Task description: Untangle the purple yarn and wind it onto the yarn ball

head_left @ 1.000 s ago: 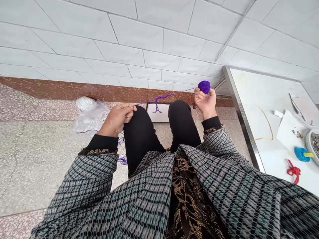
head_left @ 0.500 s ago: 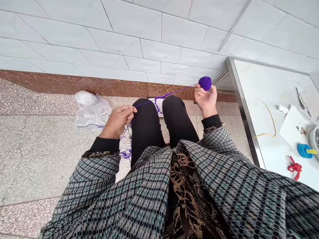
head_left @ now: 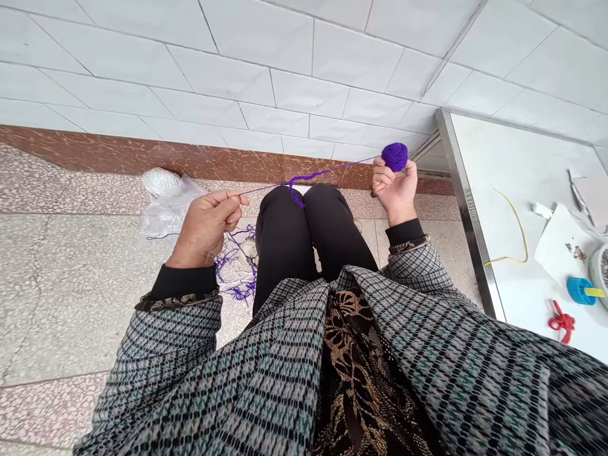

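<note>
Above your black-trousered knees (head_left: 304,218), a long purple yarn strand (head_left: 316,174) stretches between your two hands and kinks into a small loop over the knees. To the right, the terrazzo floor (head_left: 71,316) meets a steel-edged white desk (head_left: 468,209). On the desk lie a loop of yellow cord (head_left: 515,221), a sheet of white paper (head_left: 558,247), and a round bowl (head_left: 599,272) cut off by the frame, holding something grey. Beside them are a blue spool (head_left: 580,291) and a red knotted cord (head_left: 562,322).

Your right hand (head_left: 396,193) is raised just beyond the right knee, fingers curled around a purple yarn ball (head_left: 394,157) that sits at the top of the hand, and the strand leaves the ball heading left. Your left hand (head_left: 206,227) reaches in from the left, wrist bent, pinching the strand's other stretch between thumb and fingertips.

Below that hand, a tangle of purple yarn (head_left: 237,266) lies on the floor beside your left knee. Farther left, a clear plastic bag (head_left: 171,212) lies against a white ball (head_left: 160,182), which seems partly wrapped in it.
</note>
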`<state>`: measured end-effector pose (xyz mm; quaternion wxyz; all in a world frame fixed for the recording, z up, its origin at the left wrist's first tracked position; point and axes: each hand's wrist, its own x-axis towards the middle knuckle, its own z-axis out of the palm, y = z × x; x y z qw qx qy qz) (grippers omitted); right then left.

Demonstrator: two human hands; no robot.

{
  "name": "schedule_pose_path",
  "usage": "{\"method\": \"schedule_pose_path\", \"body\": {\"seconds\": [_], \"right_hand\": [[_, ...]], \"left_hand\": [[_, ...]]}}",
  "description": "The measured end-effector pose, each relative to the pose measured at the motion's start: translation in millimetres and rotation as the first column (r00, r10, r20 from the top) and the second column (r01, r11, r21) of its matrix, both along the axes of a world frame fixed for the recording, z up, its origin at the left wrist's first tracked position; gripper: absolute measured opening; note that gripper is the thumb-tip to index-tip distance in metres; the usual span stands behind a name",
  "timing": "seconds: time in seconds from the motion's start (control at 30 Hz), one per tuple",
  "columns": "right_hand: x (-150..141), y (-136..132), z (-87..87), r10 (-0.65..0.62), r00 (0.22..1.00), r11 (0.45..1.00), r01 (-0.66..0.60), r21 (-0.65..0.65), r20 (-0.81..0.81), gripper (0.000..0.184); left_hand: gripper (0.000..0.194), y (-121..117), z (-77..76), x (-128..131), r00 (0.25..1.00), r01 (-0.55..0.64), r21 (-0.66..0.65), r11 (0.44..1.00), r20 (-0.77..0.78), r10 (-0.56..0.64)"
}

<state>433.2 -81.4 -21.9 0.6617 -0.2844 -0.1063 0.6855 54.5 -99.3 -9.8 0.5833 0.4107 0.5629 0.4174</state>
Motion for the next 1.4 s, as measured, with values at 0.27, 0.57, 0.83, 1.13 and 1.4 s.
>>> {"method": "schedule_pose_path", "body": {"seconds": [0.27,0.57,0.83,1.13,1.4], "right_hand": [[5.5,0.0,-3.9,0.074,0.991,0.991,-0.085,0.098,0.114,0.04],[11.9,-3.1,-10.4,0.018,0.996,0.999,-0.02,0.03,0.082,0.042],[17.8,-4.0,-20.4,0.091,0.996,0.994,-0.09,0.055,-0.009,0.04],[36.9,-15.3,-4.7,-0.154,0.987,0.987,0.152,-0.045,-0.036,0.033],[27.3,-18.2,-15.0,-0.12,0.993,0.991,0.118,-0.064,-0.021,0.03]], "left_hand": [[0.015,-5.3,-1.3,-5.2,0.991,0.069,-0.043,0.997,-0.115,-0.073],[0.008,1.4,-21.3,3.3,0.981,0.152,-0.006,0.988,-0.123,-0.151],[0.008,-1.0,-21.4,8.0,0.96,0.17,-0.089,0.981,-0.209,-0.185],[0.012,-0.8,-13.7,30.4,0.948,0.267,0.002,0.964,-0.177,-0.263],[0.01,-2.5,-26.7,24.8,0.949,0.227,-0.045,0.973,-0.216,-0.232]]}}
